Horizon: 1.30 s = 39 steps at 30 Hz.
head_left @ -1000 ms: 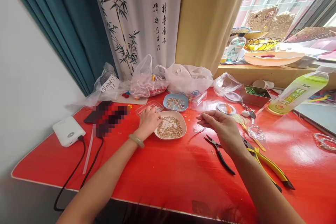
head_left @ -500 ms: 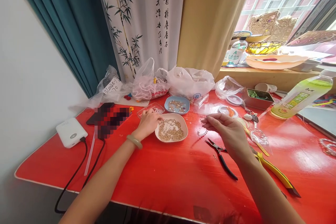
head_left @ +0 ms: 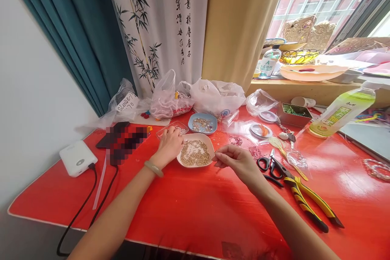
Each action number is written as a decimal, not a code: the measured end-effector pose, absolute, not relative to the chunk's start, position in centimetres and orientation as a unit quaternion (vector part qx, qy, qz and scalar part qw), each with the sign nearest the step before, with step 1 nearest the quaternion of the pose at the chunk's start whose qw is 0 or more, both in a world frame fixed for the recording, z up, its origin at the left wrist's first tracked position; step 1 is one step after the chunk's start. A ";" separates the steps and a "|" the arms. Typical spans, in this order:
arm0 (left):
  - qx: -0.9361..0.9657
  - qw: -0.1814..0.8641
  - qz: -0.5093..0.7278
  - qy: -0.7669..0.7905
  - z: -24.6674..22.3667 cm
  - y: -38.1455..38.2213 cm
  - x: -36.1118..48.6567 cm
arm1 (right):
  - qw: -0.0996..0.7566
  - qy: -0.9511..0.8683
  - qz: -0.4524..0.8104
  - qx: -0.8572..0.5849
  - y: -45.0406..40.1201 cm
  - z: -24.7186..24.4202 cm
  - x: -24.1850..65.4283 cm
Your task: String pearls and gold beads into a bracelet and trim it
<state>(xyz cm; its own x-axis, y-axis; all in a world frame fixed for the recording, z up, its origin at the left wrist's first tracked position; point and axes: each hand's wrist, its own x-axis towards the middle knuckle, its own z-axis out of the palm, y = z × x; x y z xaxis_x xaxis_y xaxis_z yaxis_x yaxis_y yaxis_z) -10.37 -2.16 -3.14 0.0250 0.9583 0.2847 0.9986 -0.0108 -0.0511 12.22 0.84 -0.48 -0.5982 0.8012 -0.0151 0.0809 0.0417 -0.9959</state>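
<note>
My left hand (head_left: 168, 146), with a pale bangle on the wrist, reaches over the clear tray (head_left: 159, 132) of small pearly beads. Its fingers are curled together, and whatever lies between them is hidden. Right beside it stands a cream dish (head_left: 195, 166) holding many gold beads (head_left: 198, 155). At the right rim of that dish, my right hand (head_left: 239, 165) is closed in a pinch, thumb against forefinger; what it pinches is too small to make out. Just behind the cream dish sits a blue dish (head_left: 215, 124) with mixed beads.
Scissors (head_left: 271, 165) and yellow-black pliers (head_left: 295, 187) lie right of my right forearm. Pinkish-red beads (head_left: 254, 152), spools (head_left: 261, 131) and a green drink bottle (head_left: 341, 111) are farther right. Plastic bags (head_left: 215, 95) line the back; a white power bank (head_left: 78, 158) lies left.
My right hand has moved left and down to the rim of the cream dish, uncovering the scissors and pinkish-red beads. My left hand stays near the clear tray. The view has shifted slightly.
</note>
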 end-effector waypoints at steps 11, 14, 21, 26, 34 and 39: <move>-0.671 -0.025 -0.265 -0.692 -2.6 -2.0 -9.6 | 0.266 -0.648 0.629 -0.338 0.0 -0.4 11.6; -0.614 -0.249 -0.402 -0.632 -2.0 -2.4 -8.5 | 0.251 -0.633 0.656 -0.326 -0.3 -0.4 11.6; -0.453 -0.537 -0.533 -0.472 -1.9 -3.8 -6.5 | 0.217 -0.570 0.726 -0.318 -1.2 -0.3 11.3; -0.422 -0.572 -0.538 -0.454 -1.9 -4.1 -6.0 | 0.212 -0.537 0.757 -0.307 -1.5 -0.6 11.2; -0.382 -0.593 -0.549 -0.448 -2.5 -4.0 -5.9 | 0.207 -0.517 0.769 -0.313 -1.6 -0.3 11.1; -0.374 -0.602 -0.546 -0.446 -2.7 -3.9 -5.9 | 0.203 -0.518 0.769 -0.316 -1.7 -0.2 11.1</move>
<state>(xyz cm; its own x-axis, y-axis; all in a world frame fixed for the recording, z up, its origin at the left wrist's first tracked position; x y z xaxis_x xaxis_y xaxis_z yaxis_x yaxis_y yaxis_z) -5.91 -3.91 -2.73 0.0052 0.9916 -0.1292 -0.3248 0.1238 0.9376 11.14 -1.68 -0.20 -0.7186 0.6386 -0.2753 0.0158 -0.3808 -0.9245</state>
